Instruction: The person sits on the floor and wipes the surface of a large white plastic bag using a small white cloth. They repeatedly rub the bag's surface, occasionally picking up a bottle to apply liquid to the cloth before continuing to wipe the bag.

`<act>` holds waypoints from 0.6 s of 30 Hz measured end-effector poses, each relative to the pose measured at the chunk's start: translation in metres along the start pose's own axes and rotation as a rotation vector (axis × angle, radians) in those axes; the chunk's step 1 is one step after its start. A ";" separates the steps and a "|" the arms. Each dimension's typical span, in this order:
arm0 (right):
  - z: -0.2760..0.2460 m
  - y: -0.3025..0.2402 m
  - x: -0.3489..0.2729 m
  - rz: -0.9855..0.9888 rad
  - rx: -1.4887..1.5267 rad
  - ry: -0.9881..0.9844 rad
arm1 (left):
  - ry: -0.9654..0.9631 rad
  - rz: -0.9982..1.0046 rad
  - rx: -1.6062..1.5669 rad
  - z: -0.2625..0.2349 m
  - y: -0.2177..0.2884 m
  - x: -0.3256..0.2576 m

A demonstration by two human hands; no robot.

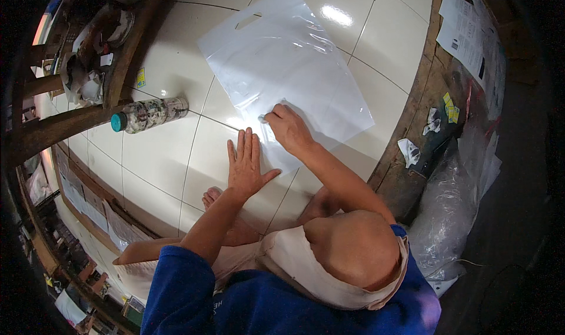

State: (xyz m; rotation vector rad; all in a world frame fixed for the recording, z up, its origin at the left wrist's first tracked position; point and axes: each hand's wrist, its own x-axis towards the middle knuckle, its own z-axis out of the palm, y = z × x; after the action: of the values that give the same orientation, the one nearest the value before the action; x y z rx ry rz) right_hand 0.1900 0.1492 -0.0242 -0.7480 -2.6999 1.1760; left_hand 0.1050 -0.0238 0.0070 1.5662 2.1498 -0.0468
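Note:
A white plastic bag (282,52) with a cut-out handle lies flat on the tiled floor, its handle end pointing away from me. My left hand (244,164) rests flat at the bag's near left edge, fingers stretched out and thumb spread toward the near corner. My right hand (288,126) is closed and pressed down on the nearer part of the bag. A small pale wad (263,119) pokes out from its fingertips; most of it is hidden, so its kind is unclear.
A clear bottle with a teal cap (150,115) lies on its side at the left, beside a wooden frame (132,46). Along the right runs a wooden board (406,141) with crumpled stained paper (408,152) and a clear plastic bundle (444,211). My bare foot (212,198) is close by.

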 end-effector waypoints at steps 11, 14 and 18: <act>-0.095 0.129 0.031 0.209 -0.064 0.546 | -0.020 0.018 -0.003 -0.006 0.009 0.008; -0.019 0.064 -0.005 0.110 -0.003 0.279 | -0.004 0.003 0.002 -0.003 0.004 0.003; -0.023 0.084 -0.006 0.141 -0.046 0.401 | 0.033 0.034 0.015 0.001 0.004 0.003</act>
State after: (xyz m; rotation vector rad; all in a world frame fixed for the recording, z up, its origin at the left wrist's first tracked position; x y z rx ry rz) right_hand 0.2347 0.2101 -0.0675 -1.0672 -2.3795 0.8754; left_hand 0.1084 -0.0200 0.0065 1.6223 2.1525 -0.0261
